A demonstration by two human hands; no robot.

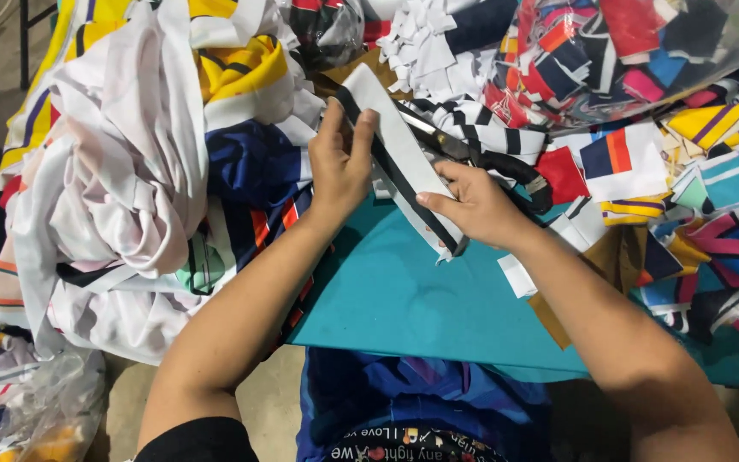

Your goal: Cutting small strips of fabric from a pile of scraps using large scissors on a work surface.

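A white fabric strip with a black stripe [404, 145] runs diagonally between both hands, above a teal table [395, 295]. My left hand [339, 162] pinches its upper part between thumb and fingers. My right hand [472, 205] grips the strip's lower end, near the frayed edge. Black-handled scissors [493, 161] lie on the cloth scraps just behind my right hand, touching neither hand.
A big heap of white, yellow and navy fabric [147, 162] fills the left. Small cut coloured pieces [694, 162] cover the right side, and a clear bag of scraps [609, 51] sits at the back. Plastic bags [36, 393] lie on the floor at lower left.
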